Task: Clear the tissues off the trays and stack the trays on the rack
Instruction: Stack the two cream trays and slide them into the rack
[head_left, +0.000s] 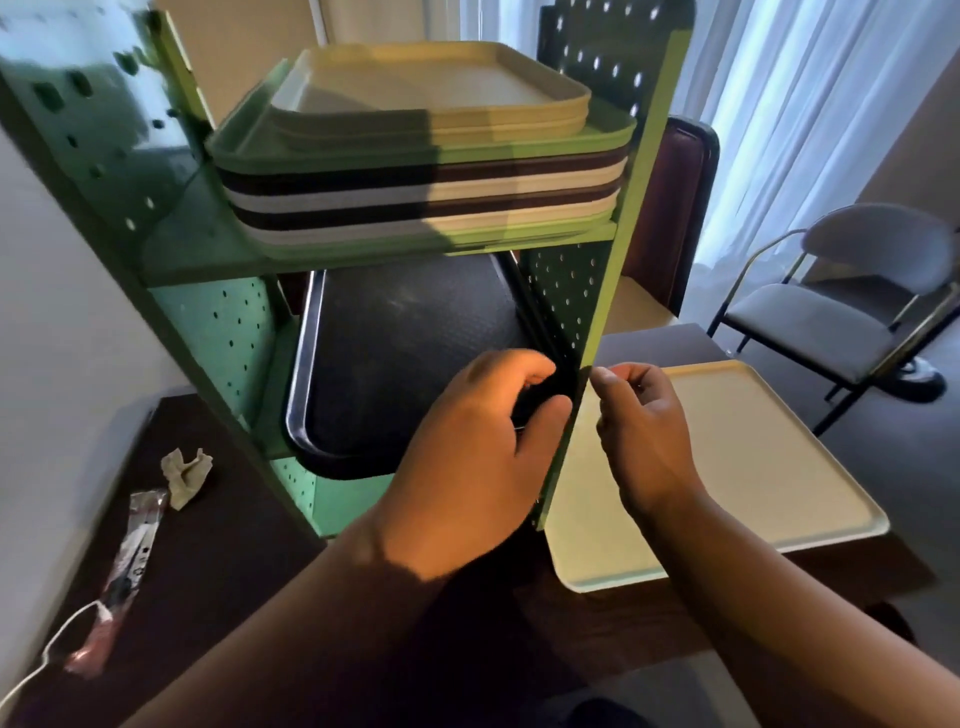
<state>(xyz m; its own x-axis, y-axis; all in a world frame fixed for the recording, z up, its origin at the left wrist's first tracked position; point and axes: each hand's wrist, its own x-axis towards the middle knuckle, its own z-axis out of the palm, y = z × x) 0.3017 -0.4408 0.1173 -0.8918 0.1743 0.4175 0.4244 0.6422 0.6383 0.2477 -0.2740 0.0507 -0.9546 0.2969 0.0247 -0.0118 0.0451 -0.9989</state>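
Stacking step: left hand (467, 457) fingers gripping black tray (405, 353) on rack (597, 322) at centre; right hand (644, 431) loosely curled, empty. Next, probably: push fully in.

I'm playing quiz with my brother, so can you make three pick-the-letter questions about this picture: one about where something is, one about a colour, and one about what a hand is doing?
1. Where is the crumpled tissue?
A. on the dark table, left of the green rack
B. on the cream tray
C. on the chair

2. What colour is the tray on the lower shelf?
A. cream
B. black
C. green

3. What is the left hand doing?
A. holding the tissue
B. resting on the table
C. gripping the black tray

Answers: 1 A, it lies beside the rack's foot. 2 B, the tray under the stack is black. 3 C, its fingers curl over the tray's near corner, while the right hand holds nothing.
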